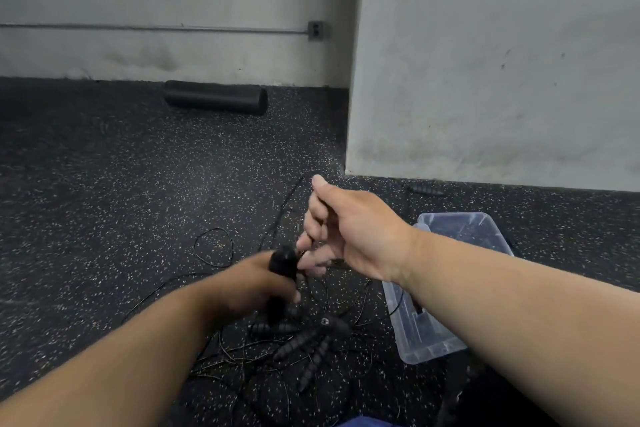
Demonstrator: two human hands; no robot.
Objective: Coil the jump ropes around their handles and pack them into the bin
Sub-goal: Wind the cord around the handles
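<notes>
My left hand (258, 282) grips a pair of black jump rope handles (283, 265), held upright above the floor. Just right of them my right hand (341, 230) pinches the thin black rope (282, 210), which trails away toward the wall. Several more ridged black handles (304, 345) lie in a tangle of thin ropes on the floor below my hands. A clear plastic bin (426, 340) sits on the floor to the right, partly hidden by my right forearm. One more handle (424, 189) lies near the wall base.
A black foam roller (215, 96) lies against the far wall. A grey wall corner (349, 135) juts out beside the bin. A loop of rope (213, 246) lies on the speckled black rubber floor at left.
</notes>
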